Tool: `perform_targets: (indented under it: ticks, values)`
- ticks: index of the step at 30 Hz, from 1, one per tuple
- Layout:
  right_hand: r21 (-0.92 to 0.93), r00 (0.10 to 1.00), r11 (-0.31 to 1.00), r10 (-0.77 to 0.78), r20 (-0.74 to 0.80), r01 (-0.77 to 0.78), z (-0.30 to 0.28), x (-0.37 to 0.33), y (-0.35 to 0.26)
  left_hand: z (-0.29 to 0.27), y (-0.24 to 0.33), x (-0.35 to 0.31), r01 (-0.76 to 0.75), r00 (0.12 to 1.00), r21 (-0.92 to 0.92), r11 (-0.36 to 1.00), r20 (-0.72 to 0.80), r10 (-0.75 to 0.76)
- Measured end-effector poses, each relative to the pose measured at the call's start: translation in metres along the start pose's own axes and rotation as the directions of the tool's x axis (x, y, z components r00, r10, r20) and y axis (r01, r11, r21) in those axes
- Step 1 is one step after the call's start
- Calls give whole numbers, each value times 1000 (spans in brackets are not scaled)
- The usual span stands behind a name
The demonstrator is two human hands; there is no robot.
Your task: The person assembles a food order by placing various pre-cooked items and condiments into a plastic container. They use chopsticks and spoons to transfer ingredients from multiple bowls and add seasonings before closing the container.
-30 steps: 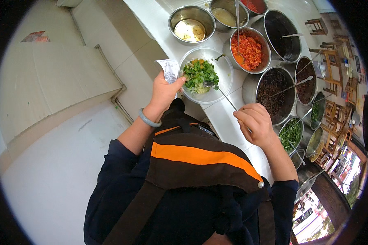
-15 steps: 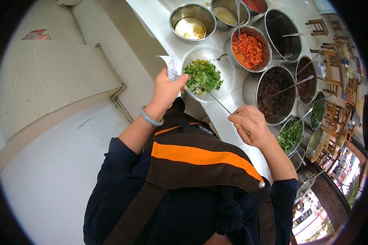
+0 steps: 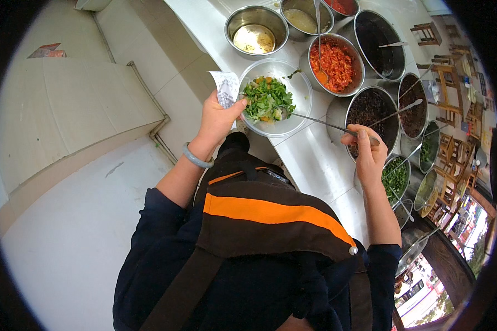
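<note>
A clear round bowl [image 3: 303, 94] sits near the counter's edge, with chopped green herbs [image 3: 268, 98] and bits of orange and pale food in it. My left hand [image 3: 218, 118] is closed at its left rim, thumb over the edge. A printed paper slip [image 3: 226, 87] is pinched in that same hand and stands up beside the bowl. In my right hand [image 3: 368, 151] is the handle of a long metal spoon [image 3: 321, 121]. Its head rests among the greens at the bowl's right side. A dark scrap of leaf [image 3: 294, 73] clings to the far wall of the bowl.
Beyond the bowl stand steel pots: a nearly drained one [image 3: 230, 34], one of chopped red chilli [image 3: 337, 63], and one of dark minced food [image 3: 364, 113]. More pots line the right, including chopped greens [image 3: 395, 179]. Several hold spoons. Wooden chairs [image 3: 425, 34] stand farther right.
My right hand has moved right and a little up, and the spoon's handle now lies flatter. Its head now shows among the greens. The bowl and my left hand have shifted slightly left.
</note>
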State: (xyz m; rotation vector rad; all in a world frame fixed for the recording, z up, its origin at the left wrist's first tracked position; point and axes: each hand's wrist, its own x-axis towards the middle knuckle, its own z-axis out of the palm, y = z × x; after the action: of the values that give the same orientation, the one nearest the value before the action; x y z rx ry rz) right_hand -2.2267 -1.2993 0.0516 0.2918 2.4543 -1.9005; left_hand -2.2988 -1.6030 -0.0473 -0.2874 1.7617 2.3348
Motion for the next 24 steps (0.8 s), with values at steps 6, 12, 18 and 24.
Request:
perform_targets:
  ticks: [6, 12, 18, 24]
  values:
    - [-173, 955, 943, -262, 139, 284, 8, 4, 2, -2, -1, -1, 12, 1000, 30, 999, 9, -12]
    - [-301, 775, 744, -436, 458, 596, 13, 15, -1, -3, 0, -2, 3, 1000, 47, 999, 12, -4]
    - [-232, 649, 674, -469, 599, 701, 19, 16, -4, -5, 1, -1, -6, 1000, 74, 997, 16, 5]
    - [-239, 614, 652, -437, 657, 720, 15, 8, -20, -9, 0, 2, -22, 1000, 40, 999, -13, 23]
